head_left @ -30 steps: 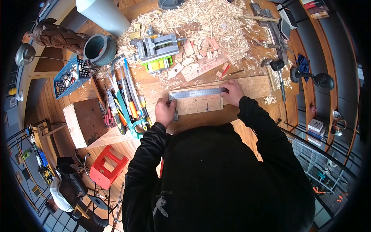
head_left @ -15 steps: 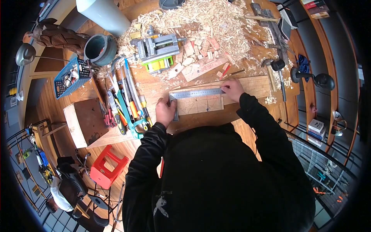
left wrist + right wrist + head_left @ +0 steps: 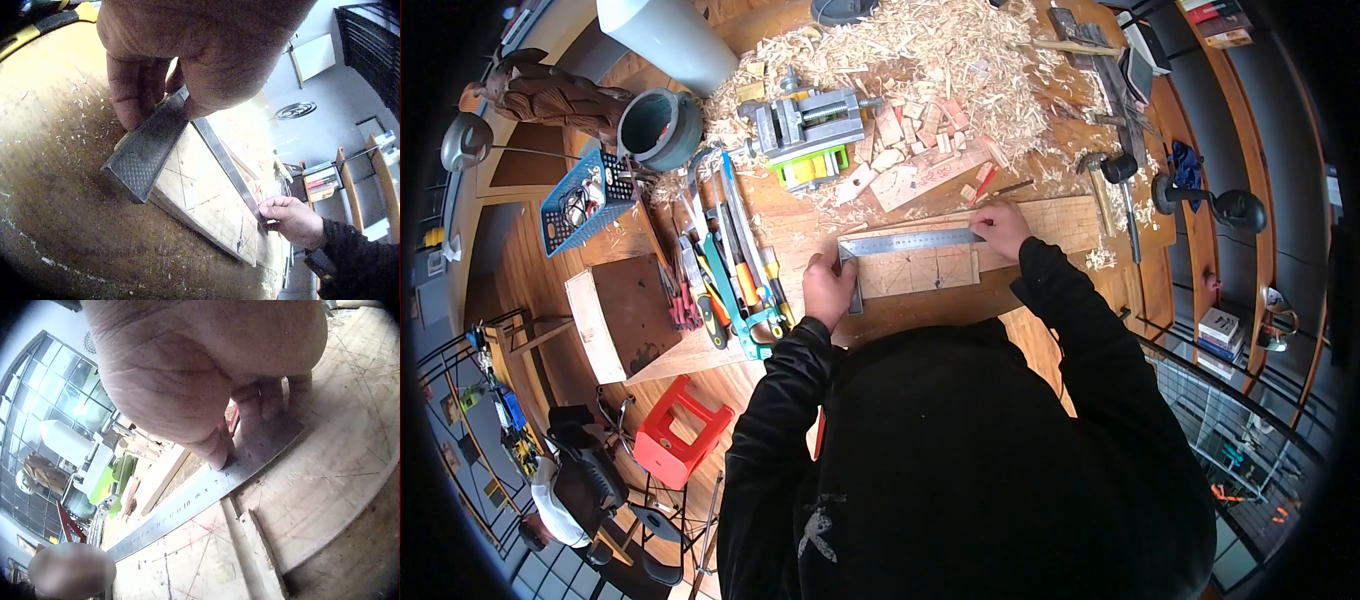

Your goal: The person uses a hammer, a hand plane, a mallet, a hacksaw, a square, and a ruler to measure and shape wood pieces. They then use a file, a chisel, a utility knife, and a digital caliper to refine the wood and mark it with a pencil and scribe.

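The textured handle (image 3: 147, 153) of the square (image 3: 910, 240) is being shown only by the left wrist view; its legible numbers, only by the right. The handle is being gripped by the left hand (image 3: 827, 290), the blade's end (image 3: 272, 437) pinched by the right hand (image 3: 1003, 232), its fingers being bunched tighter than a second ago. The square is being laid on a marked board (image 3: 910, 276). The table (image 3: 945, 306) is being strewn with shavings (image 3: 980, 80).

I see the left hand (image 3: 828, 292) pinching, fingers (image 3: 128, 94) curled. The right hand (image 3: 1002, 235) pinches too, forearms (image 3: 785, 385) stretched forward.
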`<control>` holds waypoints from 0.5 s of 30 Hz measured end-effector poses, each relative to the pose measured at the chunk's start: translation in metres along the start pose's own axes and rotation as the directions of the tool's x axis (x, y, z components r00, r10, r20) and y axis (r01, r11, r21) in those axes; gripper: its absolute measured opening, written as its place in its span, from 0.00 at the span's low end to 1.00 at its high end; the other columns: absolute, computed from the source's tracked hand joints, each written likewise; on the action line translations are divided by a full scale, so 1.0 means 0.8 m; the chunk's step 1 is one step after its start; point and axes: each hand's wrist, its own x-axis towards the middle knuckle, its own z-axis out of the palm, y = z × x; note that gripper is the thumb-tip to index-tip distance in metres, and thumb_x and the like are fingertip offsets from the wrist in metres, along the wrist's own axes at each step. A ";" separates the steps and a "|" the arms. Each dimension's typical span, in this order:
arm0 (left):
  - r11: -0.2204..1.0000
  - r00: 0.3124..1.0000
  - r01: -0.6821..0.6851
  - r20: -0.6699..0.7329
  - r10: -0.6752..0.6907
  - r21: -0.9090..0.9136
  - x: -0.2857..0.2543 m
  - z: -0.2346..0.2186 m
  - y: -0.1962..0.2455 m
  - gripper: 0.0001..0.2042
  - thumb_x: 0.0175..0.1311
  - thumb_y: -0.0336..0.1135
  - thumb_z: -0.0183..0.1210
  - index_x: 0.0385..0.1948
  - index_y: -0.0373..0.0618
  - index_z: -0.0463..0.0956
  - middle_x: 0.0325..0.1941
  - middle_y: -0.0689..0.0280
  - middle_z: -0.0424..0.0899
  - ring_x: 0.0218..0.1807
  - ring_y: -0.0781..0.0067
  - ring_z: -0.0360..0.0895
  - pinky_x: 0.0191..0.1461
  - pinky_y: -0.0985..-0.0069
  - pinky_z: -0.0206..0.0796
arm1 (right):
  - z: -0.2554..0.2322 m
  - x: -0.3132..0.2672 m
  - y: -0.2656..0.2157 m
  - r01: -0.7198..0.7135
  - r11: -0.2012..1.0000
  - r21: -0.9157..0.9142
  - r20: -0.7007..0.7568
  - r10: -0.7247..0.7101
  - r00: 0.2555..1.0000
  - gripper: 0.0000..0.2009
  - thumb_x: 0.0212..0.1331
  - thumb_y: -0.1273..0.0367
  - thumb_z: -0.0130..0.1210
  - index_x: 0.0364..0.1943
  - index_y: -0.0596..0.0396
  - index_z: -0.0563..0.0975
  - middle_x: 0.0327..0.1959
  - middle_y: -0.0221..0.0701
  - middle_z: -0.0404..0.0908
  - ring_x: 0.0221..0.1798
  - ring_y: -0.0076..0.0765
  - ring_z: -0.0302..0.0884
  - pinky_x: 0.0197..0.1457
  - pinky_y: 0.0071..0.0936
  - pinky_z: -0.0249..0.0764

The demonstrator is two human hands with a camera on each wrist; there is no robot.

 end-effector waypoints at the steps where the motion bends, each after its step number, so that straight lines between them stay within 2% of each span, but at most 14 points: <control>1: 1.000 1.000 0.000 0.000 0.000 0.000 0.000 0.000 -0.001 0.11 0.56 0.35 0.63 0.31 0.35 0.78 0.25 0.51 0.75 0.29 0.50 0.75 0.36 0.59 0.68 | 0.001 0.000 0.001 0.006 1.000 0.003 -0.002 -0.006 1.000 0.05 0.55 0.72 0.59 0.32 0.59 0.83 0.27 0.35 0.82 0.33 0.30 0.80 0.40 0.27 0.74; 2: 1.000 1.000 0.004 0.002 -0.004 -0.002 0.000 0.001 -0.002 0.11 0.55 0.35 0.63 0.31 0.35 0.78 0.25 0.51 0.75 0.29 0.50 0.75 0.36 0.59 0.67 | 0.001 0.001 0.003 0.007 1.000 0.002 -0.002 -0.007 1.000 0.05 0.55 0.72 0.59 0.32 0.59 0.83 0.27 0.35 0.82 0.33 0.30 0.80 0.40 0.27 0.74; 4: 1.000 1.000 0.009 0.004 -0.009 -0.005 0.001 0.001 -0.003 0.11 0.55 0.35 0.63 0.30 0.35 0.77 0.25 0.51 0.75 0.29 0.49 0.75 0.37 0.58 0.67 | 0.001 0.003 0.003 -0.044 0.996 0.082 0.028 0.042 0.999 0.07 0.52 0.64 0.61 0.28 0.51 0.84 0.30 0.37 0.82 0.41 0.45 0.76 0.53 0.39 0.66; 11: 1.000 1.000 0.010 0.001 -0.010 -0.007 0.000 0.002 -0.005 0.11 0.55 0.35 0.63 0.31 0.35 0.78 0.25 0.51 0.75 0.29 0.49 0.75 0.36 0.58 0.68 | -0.006 0.000 -0.008 -0.051 0.998 0.047 0.032 0.049 0.998 0.07 0.52 0.63 0.61 0.28 0.50 0.84 0.30 0.36 0.82 0.42 0.45 0.75 0.53 0.39 0.67; 15: 1.000 1.000 -0.014 -0.004 0.014 0.001 0.000 0.001 -0.003 0.13 0.55 0.35 0.63 0.38 0.37 0.79 0.25 0.51 0.76 0.29 0.50 0.75 0.36 0.59 0.68 | -0.005 0.001 -0.005 -0.013 0.999 0.031 -0.015 0.013 1.000 0.07 0.51 0.64 0.61 0.27 0.50 0.84 0.27 0.35 0.83 0.36 0.43 0.79 0.44 0.37 0.73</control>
